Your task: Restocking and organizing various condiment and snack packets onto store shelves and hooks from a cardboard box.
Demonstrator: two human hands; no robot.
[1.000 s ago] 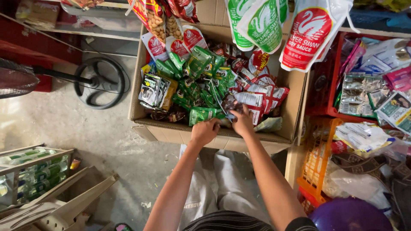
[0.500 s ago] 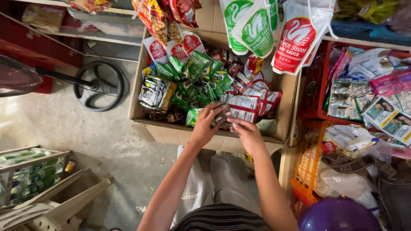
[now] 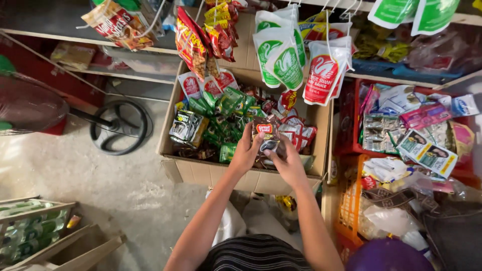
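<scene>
Both hands hold one small shiny brown packet with a red patch (image 3: pixel 266 136) just above the big brown cardboard box (image 3: pixel 251 176). The left hand (image 3: pixel 245 156) and the right hand (image 3: pixel 288 163) have their fingers closed around it. Green and red packets (image 3: pixel 228 113) fill the box.

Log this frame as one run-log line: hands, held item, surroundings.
left hand: grip on brown sachet strip | right hand: grip on same strip | location: over open cardboard box of sachets | nearby: red crate
</scene>
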